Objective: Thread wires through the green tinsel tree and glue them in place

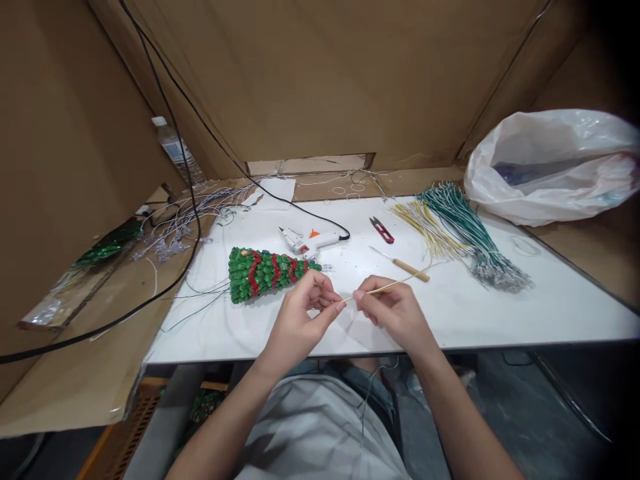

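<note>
1. Centrally, both hands work over the white worktop (pixel 550 310). The left hand (pixel 303 313) pinches a thin yellow wire (pixel 349 299) between thumb and index finger; the right hand (pixel 393 310) is closed on the same wire just beside it, a short span showing between them.
2. The wire runs back past the right hand toward the bundle of yellow wires (pixel 430 230), next to the bundle of green wires (pixel 467 220). A tug could drag neighbouring strands along, should they be tangled.
3. The green tree (pixel 273 272) with red garland lies on its side, near the left hand, its thin leads trailing left. A sweep of the forearm could roll it or snag those leads.
4. The awl (pixel 411 270) lies near the right hand, its bare spike pointing away from the wearer; reaching across without looking risks a prick.
5. Behind lie the red snips (pixel 382 230) and the glue gun (pixel 325 240) — whether it is hot cannot be told. A pull on its black cord (pixel 346 235) could swing its nozzle against the tree.
6. The wire is slender; uneven pressure could kink it or let it slip.
</note>
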`<state>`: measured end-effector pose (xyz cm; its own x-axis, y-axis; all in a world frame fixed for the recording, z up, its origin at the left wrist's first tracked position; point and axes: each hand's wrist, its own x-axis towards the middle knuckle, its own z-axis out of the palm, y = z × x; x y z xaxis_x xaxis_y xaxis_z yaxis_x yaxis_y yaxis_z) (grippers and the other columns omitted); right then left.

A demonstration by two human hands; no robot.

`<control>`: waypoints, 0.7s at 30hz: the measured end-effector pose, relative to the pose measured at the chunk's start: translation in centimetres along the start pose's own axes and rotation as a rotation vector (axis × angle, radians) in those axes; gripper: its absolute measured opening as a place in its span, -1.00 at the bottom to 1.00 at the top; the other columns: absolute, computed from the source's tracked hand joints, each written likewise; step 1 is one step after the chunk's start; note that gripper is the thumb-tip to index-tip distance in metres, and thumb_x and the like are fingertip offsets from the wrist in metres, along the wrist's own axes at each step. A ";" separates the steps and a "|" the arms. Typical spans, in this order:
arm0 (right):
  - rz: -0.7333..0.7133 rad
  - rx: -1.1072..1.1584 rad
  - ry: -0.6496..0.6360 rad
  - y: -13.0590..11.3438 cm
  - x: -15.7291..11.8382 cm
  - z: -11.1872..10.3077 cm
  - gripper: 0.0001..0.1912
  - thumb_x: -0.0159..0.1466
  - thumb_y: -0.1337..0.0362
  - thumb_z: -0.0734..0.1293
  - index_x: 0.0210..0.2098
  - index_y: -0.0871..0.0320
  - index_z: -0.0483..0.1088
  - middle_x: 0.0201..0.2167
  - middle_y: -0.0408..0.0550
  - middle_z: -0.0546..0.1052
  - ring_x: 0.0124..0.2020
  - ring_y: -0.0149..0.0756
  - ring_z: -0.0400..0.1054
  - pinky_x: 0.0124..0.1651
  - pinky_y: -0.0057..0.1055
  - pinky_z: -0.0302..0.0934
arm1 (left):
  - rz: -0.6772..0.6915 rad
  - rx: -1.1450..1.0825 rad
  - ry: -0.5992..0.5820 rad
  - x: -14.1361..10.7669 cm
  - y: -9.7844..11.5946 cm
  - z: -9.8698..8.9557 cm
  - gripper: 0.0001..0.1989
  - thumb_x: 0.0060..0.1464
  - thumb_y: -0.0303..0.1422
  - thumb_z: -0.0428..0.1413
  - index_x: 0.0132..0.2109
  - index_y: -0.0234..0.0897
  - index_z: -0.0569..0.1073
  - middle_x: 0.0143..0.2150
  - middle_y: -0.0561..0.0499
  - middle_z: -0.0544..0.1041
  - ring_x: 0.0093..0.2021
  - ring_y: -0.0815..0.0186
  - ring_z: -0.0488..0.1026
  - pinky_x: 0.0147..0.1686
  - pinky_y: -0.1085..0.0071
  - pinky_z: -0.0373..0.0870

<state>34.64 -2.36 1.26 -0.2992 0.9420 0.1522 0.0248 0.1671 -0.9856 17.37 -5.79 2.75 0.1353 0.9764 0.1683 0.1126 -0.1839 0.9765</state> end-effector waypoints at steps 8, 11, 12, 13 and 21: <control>0.026 0.058 0.016 0.3 -0.4 -0.6 -0.77 0.20 0.19 0.33 -0.51 0.19 0.35 -0.67 -0.24 0.29 -0.65 -0.52 0.10 -0.62 -0.54 -0.03 | -0.029 0.022 0.032 0.0 -0.1 0.3 -0.83 0.10 -0.42 0.14 -0.24 -0.20 0.25 -0.36 0.09 0.45 -0.30 0.39 0.43 -0.29 0.48 0.33; -0.015 0.011 -0.021 -0.1 -0.2 -0.3 -0.77 0.19 0.20 0.34 -0.51 0.20 0.36 -0.63 -0.22 0.30 -0.60 -0.51 0.14 -0.57 -0.54 0.01 | -0.035 0.035 0.042 -0.1 0.1 0.5 -0.83 0.10 -0.42 0.14 -0.24 -0.21 0.25 -0.37 0.10 0.44 -0.30 0.41 0.42 -0.28 0.49 0.33; -0.026 0.002 -0.023 -0.1 -0.1 -0.2 -0.78 0.19 0.21 0.34 -0.51 0.20 0.37 -0.61 -0.21 0.32 -0.57 -0.50 0.16 -0.55 -0.53 0.02 | -0.036 0.040 0.049 -0.2 0.1 0.5 -0.83 0.10 -0.42 0.13 -0.24 -0.21 0.25 -0.37 0.10 0.44 -0.31 0.41 0.42 -0.28 0.49 0.33; -0.034 -0.004 -0.029 0.0 0.0 -0.2 -0.79 0.18 0.21 0.35 -0.51 0.20 0.37 -0.59 -0.19 0.34 -0.55 -0.49 0.18 -0.53 -0.53 0.04 | -0.037 0.045 0.058 -0.2 0.1 0.5 -0.84 0.11 -0.42 0.13 -0.24 -0.21 0.25 -0.37 0.10 0.44 -0.31 0.41 0.42 -0.28 0.49 0.33; -0.047 -0.021 -0.104 0.6 0.8 -0.1 -0.83 0.16 0.20 0.37 -0.45 0.19 0.44 -0.48 -0.09 0.44 -0.44 -0.39 0.30 -0.43 -0.46 0.16 | -0.007 0.168 0.085 -0.9 0.3 0.4 -0.89 0.14 -0.40 0.10 -0.29 -0.23 0.28 -0.37 0.10 0.40 -0.34 0.40 0.39 -0.31 0.48 0.33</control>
<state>34.53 -1.43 0.79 -0.3975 0.8981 0.1883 0.0285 0.2172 -0.9757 17.64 -6.74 2.87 0.0507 0.9824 0.1795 0.2767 -0.1865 0.9427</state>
